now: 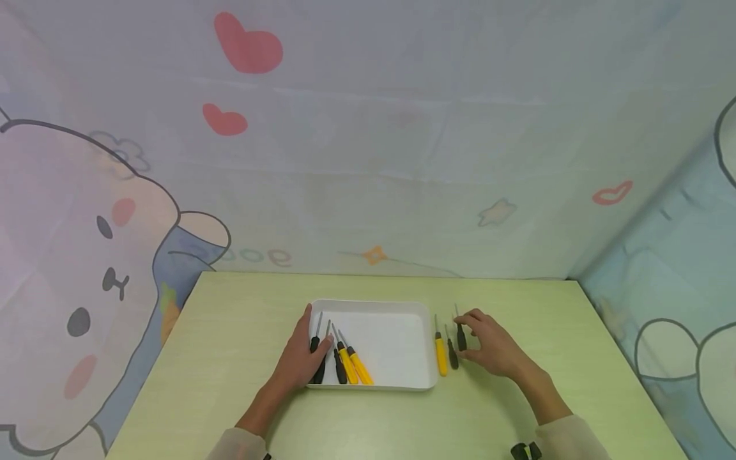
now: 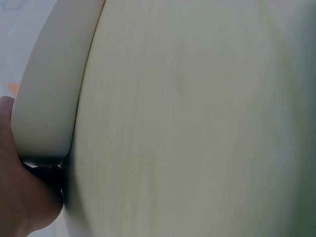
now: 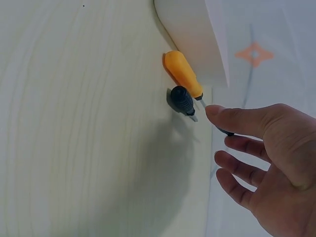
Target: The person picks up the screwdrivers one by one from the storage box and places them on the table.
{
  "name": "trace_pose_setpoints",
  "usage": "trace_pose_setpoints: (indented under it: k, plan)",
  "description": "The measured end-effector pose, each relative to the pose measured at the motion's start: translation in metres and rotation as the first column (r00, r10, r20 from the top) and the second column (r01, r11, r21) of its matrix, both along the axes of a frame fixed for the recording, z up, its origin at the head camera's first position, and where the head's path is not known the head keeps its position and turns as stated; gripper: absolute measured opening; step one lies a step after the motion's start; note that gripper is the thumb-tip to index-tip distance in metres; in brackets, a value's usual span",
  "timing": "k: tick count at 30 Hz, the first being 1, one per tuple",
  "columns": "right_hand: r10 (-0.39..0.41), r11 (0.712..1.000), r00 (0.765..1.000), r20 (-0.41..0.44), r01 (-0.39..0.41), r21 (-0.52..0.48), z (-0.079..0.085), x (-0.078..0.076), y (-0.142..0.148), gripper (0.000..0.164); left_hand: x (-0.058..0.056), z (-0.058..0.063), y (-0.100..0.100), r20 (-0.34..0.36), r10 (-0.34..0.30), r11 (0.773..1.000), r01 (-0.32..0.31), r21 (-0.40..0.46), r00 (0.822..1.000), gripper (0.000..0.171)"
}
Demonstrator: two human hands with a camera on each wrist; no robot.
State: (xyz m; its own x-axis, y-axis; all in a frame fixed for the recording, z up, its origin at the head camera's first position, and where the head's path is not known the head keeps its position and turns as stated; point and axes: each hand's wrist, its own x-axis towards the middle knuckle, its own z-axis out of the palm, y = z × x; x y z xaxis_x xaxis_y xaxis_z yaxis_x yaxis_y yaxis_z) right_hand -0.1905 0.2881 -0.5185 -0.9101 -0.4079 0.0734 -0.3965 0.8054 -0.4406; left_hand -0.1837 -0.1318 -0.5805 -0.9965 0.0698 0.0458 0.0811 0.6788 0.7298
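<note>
My left hand (image 1: 300, 361) grips the left end of a white tray (image 1: 402, 345), thumb over the inside and fingers along its outer wall. Inside, next to that thumb, lie several screwdrivers with black or yellow handles, including a yellow-handled screwdriver (image 1: 361, 367); the hand partly covers the leftmost ones. To the right of the tray, my right hand (image 1: 494, 345) pinches a black screwdriver (image 1: 462, 338) between thumb and fingers. In the right wrist view the thumb hides most of it. Beside it on the table lie another black screwdriver (image 3: 182, 100) and a yellow screwdriver (image 3: 182, 73).
The pale wood-grain table (image 1: 190, 383) ends at a back edge against a printed cloth (image 1: 368, 147). Another cloth side (image 1: 690, 268) rises along the right. A black strap (image 1: 526, 451) shows near the right sleeve.
</note>
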Motion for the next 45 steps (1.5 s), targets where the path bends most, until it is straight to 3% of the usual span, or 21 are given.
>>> trace_pose_setpoints:
  k: [35,45]
  plan:
    - [0.008,0.999,0.999,0.051,-0.010,0.042,-0.020,0.003,0.010,0.060,0.000,0.001,0.000,-0.003,-0.004,1.000,0.004,-0.002,1.000,0.088]
    - [0.011,0.999,0.997,0.074,-0.014,0.042,-0.019,0.003,0.011,0.060,0.001,0.000,-0.003,-0.022,-0.021,0.999,0.022,0.026,1.000,0.087]
